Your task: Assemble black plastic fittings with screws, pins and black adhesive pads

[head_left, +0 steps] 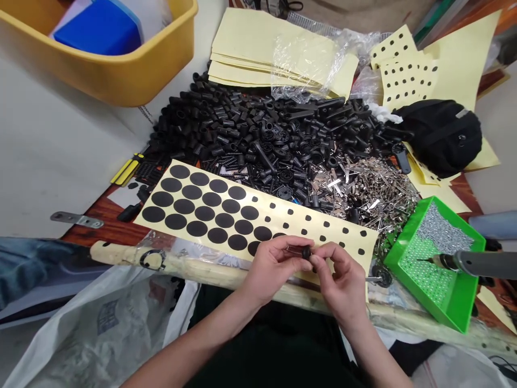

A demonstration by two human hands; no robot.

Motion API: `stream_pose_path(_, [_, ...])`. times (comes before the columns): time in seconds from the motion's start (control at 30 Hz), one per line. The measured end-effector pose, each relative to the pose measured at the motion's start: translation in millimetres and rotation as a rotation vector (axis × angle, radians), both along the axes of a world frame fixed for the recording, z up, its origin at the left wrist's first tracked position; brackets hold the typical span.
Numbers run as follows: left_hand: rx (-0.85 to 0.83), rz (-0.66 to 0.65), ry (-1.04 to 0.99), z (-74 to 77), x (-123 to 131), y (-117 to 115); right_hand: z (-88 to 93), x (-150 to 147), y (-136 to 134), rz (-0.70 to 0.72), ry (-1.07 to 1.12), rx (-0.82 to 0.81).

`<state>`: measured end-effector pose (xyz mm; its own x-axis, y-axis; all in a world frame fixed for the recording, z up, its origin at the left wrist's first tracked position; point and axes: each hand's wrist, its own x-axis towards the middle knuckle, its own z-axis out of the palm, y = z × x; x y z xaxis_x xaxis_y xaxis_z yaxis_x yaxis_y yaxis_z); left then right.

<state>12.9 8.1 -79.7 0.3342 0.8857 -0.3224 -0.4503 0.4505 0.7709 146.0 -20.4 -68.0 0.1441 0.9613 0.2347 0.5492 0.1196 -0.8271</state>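
Observation:
My left hand [277, 268] pinches a small dark part [306, 251] between thumb and fingers, above the front edge of the table. My right hand [338, 275] closes its thumb and fingertips on the same part from the right. Its details are too small to tell. Under and behind the hands lies a pale yellow sheet [258, 242] with large black discs on its left and small black dots on its right. Beyond the sheet spreads a heap of black plastic parts [242, 124], with a pile of thin metal pieces [375, 188] at its right.
A green tray [460, 307] of small screws stands at the right, with a power screwdriver [484, 264] over it. A yellow bin [161, 64] is at upper left. Yellow sheets [250, 43] and a black cap [440, 134] lie at the back. Someone's jeans [24, 264] show at left.

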Motion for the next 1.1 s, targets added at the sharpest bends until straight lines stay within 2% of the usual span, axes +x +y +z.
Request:
stream_pose_path(0.17, [0.021, 0.032, 0.01, 0.6, 0.3, -0.2, 6.3, 0.2, 0.3, -0.002, -0.06, -0.007])
stream_pose_path(0.33, [0.01, 0.006, 0.009, -0.6, -1.2, -1.3, 5.6, -2.2, 1.1, 0.013, -0.055, -0.009])
stream_pose_path(0.73, [0.008, 0.096, -0.025, -2.1, -1.4, -3.6, 6.0, 5.5, 8.4, 0.205, -0.308, 0.189])
stream_pose_path(0.9, [0.045, 0.132, 0.029, -1.0, 0.6, -5.2, 4.4, 5.8, 7.4, 0.19, -0.337, 0.159])
stream_pose_path(1.1, [0.037, 0.114, 0.052, 0.2, 0.3, -6.3, 6.5, 6.7, 5.9, 0.184, -0.353, 0.108])
